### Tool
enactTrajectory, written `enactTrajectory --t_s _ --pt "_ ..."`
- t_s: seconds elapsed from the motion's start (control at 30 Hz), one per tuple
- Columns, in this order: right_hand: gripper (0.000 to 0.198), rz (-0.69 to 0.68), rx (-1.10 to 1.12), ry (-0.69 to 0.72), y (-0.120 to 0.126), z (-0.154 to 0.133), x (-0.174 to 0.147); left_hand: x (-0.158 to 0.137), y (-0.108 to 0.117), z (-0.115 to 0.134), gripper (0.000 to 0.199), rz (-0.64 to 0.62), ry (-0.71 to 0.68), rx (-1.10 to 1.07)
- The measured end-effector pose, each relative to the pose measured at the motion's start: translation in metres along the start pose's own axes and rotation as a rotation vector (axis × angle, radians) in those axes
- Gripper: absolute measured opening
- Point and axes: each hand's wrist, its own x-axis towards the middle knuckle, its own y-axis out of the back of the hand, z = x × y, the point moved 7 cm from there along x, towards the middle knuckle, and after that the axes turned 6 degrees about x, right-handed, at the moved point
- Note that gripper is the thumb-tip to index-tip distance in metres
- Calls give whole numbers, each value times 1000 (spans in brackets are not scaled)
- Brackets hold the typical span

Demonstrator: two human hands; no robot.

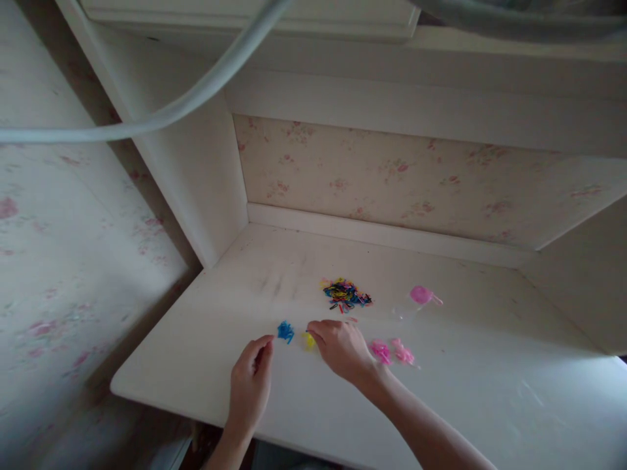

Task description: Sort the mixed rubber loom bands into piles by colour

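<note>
My right hand (341,346) reaches over a small yellow heap of rubber bands (308,341), partly covering it. Its thumb and forefinger are pinched together, with a tiny dark blue rubber band (307,331) at the tips. My left hand (251,378) is closed in a pinch just left of a blue heap of rubber bands (285,331); whatever its fingertips hold is too small to tell. Behind the hands lies a mixed pile of coloured rubber bands (345,294). Right of my right wrist are a bright pink heap (381,352) and a paler pink heap (402,351).
A clear pouch or container with a pink part (421,295) lies at the back right of the white desk (470,405). A pale cable (196,94) crosses the upper left view. A side panel (196,163) and a shelf stand around the desktop.
</note>
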Motion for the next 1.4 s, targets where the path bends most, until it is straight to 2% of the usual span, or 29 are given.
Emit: enactTrajectory --t_s 0.1,0.23,0.33,0.47,0.57,0.67,0.73,0.87,0.97,1.07,1.2,1.3,1.4 --pt "27 -7 10 78 -11 -25 12 -2 5 -6 30 20 56 -44" --pt "23 -21 2 123 -20 -39 26 -4 3 -9 31 1 60 -50" --pt "21 -7 7 124 -18 -37 30 -4 1 -9 30 -3 49 -44" --pt "26 74 39 62 0 -21 18 -3 1 -9 29 2 28 -41" --pt "33 176 116 -6 17 0 -9 -3 1 -7 29 -7 0 -21" --pt "32 407 444 -110 28 34 -52 -1 -1 -4 30 -28 -24 13" --pt "33 503 573 -216 21 63 -86 0 -2 -2 31 -39 -37 52" --pt "44 616 630 -526 -7 126 -156 2 -10 9 31 -76 -108 142" --pt "53 650 644 -716 -28 159 -195 5 -24 32 30 -172 -193 186" --pt "55 655 641 -789 -42 174 -213 9 -50 69 30 -312 -315 253" --pt "53 622 653 -733 -49 173 -211 18 -91 113 27 -416 -424 439" --pt "51 603 660 -676 -48 170 -206 27 -125 128 24 -465 -450 613" --pt "52 601 676 -640 -45 169 -204 34 -150 134 22 -473 -460 699"
